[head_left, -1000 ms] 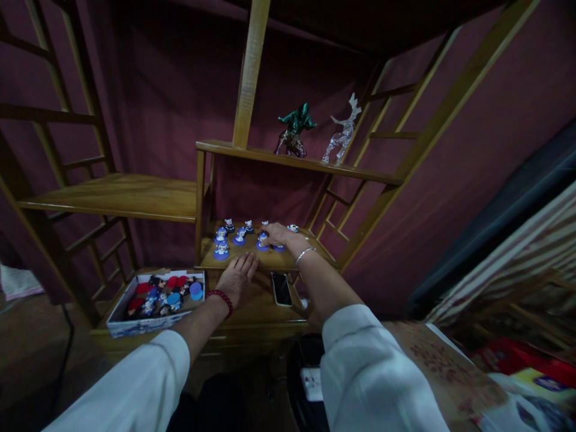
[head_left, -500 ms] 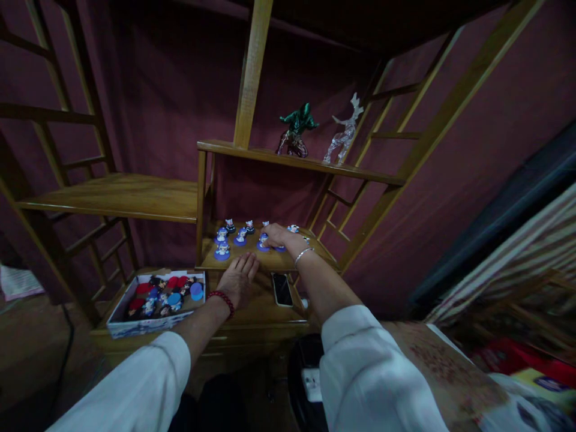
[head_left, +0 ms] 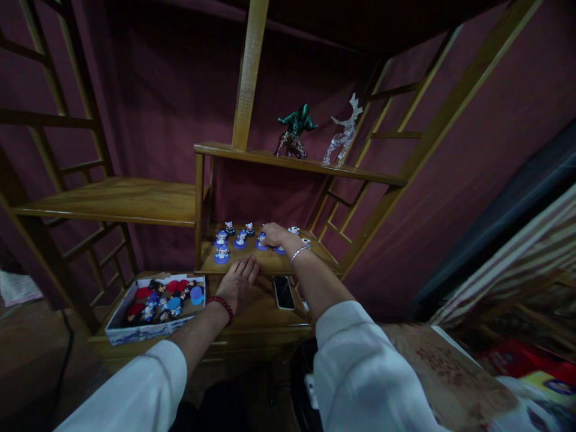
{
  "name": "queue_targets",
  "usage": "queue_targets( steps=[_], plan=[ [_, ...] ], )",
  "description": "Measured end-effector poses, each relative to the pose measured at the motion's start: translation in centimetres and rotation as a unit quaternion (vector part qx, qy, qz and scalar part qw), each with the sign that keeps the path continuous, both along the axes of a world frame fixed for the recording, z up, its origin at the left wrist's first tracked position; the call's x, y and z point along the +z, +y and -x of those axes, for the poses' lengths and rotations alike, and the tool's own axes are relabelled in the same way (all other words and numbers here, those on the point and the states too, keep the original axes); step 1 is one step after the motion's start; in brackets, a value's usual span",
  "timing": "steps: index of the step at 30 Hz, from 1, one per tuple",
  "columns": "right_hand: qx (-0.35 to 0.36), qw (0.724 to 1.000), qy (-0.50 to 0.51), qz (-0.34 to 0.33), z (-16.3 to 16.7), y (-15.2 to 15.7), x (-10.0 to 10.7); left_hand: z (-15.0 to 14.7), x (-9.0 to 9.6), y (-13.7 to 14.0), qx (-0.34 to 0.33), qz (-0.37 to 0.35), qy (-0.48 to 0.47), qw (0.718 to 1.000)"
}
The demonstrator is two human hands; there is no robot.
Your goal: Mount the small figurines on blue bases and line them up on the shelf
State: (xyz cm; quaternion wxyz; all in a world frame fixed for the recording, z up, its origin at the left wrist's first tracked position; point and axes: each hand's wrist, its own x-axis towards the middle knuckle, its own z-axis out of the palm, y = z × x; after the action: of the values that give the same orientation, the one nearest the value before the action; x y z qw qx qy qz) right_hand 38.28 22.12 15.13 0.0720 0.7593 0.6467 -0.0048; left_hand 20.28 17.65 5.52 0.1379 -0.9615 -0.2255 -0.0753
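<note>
My right hand [head_left: 275, 234] reaches onto the low shelf [head_left: 265, 261]. Its fingers are closed at a small figurine with a purple base [head_left: 261, 242]; the fingertips are partly hidden. Beside that hand stands another purple-based figurine [head_left: 279, 249], partly covered by it. To the left are several more, among them a purple-based figurine [head_left: 240, 240] and a front one [head_left: 221, 254]. Dark-based figurines [head_left: 249, 228] stand in the back row. My left hand [head_left: 239, 281] lies palm down with fingers stretched out near the shelf's front edge, holding nothing.
An open box [head_left: 155, 331] of red, blue and dark figurines stands at the lower left. A phone [head_left: 283, 293] lies on the ledge below the shelf. Above, a green-and-bronze statuette [head_left: 294, 131] and a clear deer figure [head_left: 344, 132] stand on the upper shelf [head_left: 270, 159].
My right hand has shifted slightly left and now covers more of the back-row figurine behind it. My left hand stays in nearly the same place. The view has moved a little.
</note>
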Motion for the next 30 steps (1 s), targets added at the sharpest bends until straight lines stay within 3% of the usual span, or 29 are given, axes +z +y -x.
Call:
queue_targets(
  steps=[10, 16, 22, 30],
  plan=[
    [0.004, 1.0, 0.006, 0.006, -0.4, 0.7, -0.5, 0.0, 0.1, -0.1, 0.003, 0.002, 0.004, 1.0],
    [0.004, 0.999, 0.036, -0.014, -1.4, -0.5, 0.7, 0.0, 0.0, -0.2, 0.007, -0.006, -0.01, 1.0],
    [-0.017, 0.999, 0.019, 0.019, -2.9, -2.3, 1.8, -0.2, -0.9, 0.3, -0.003, 0.009, -0.019, 1.0],
    [-0.065, 0.997, -0.005, 0.034, -3.1, -3.9, 0.9, -0.1, -1.0, 0.5, -0.01, 0.009, -0.03, 0.999]
  ],
)
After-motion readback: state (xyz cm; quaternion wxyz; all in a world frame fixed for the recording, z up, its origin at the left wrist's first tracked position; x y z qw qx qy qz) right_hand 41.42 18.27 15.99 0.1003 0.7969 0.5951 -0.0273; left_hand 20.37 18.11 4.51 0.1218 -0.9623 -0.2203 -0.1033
